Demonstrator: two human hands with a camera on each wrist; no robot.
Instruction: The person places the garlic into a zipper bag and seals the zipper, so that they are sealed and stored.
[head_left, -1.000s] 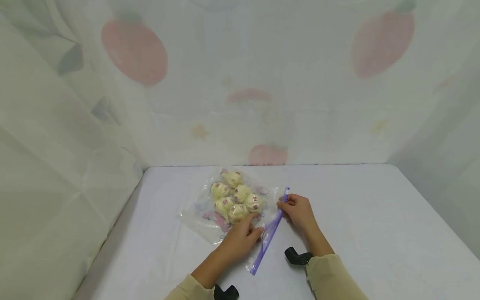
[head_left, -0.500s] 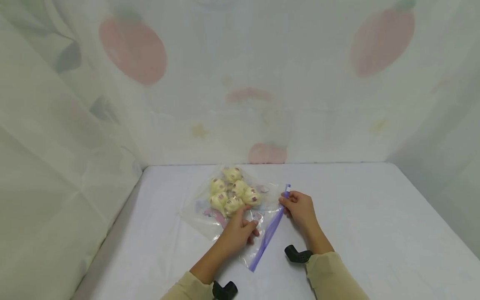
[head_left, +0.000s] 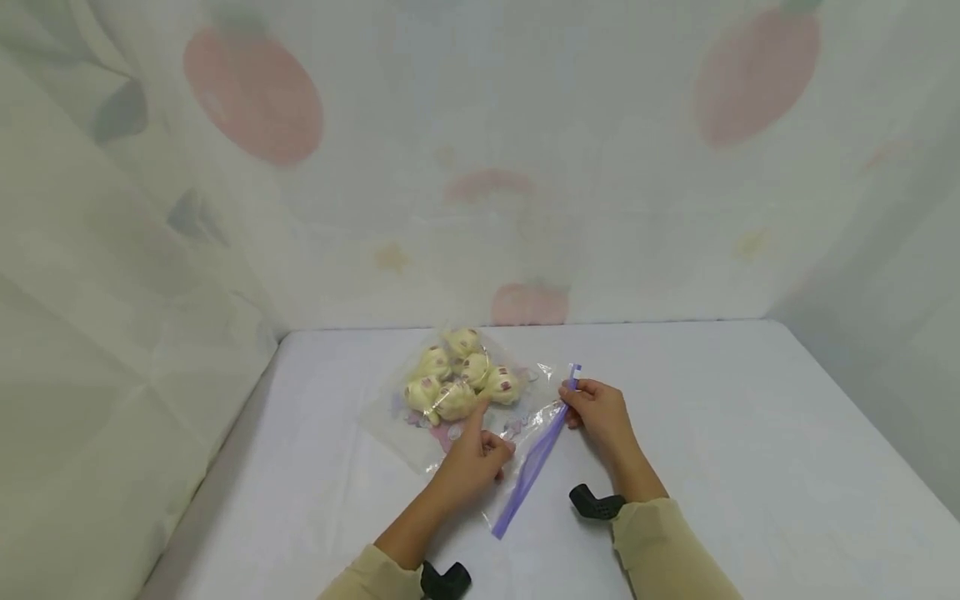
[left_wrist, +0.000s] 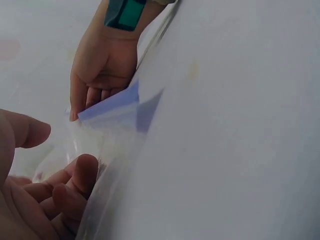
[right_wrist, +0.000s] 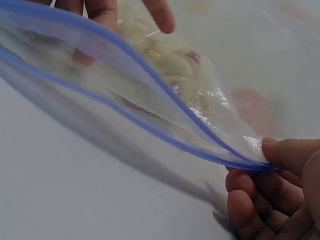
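A clear zip bag [head_left: 405, 437] with a purple zip edge [head_left: 528, 483] lies on the table. Inside it sit several pale yellow, knobbly round pieces [head_left: 455, 402] with purplish marks, bunched toward the far left. My right hand [head_left: 600, 412] pinches the far end of the zip edge between thumb and fingers. In the right wrist view the bag's mouth [right_wrist: 135, 95] gapes along most of its length. My left hand [head_left: 468, 467] lies over the near side of the bag, index finger stretched to the nearest pieces, the other fingers loosely bent around nothing.
A white-covered table [head_left: 750, 433] spreads out under the bag. Behind it hangs a pale curtain [head_left: 600, 167] printed with strawberries, and more cloth [head_left: 127, 292] drapes along the left. Black wrist mounts [head_left: 596, 502] stick out from both sleeves.
The left index finger has stretched forward, and the pieces have shifted slightly away and to the left in the bag. The right hand keeps its pinch on the zip edge.
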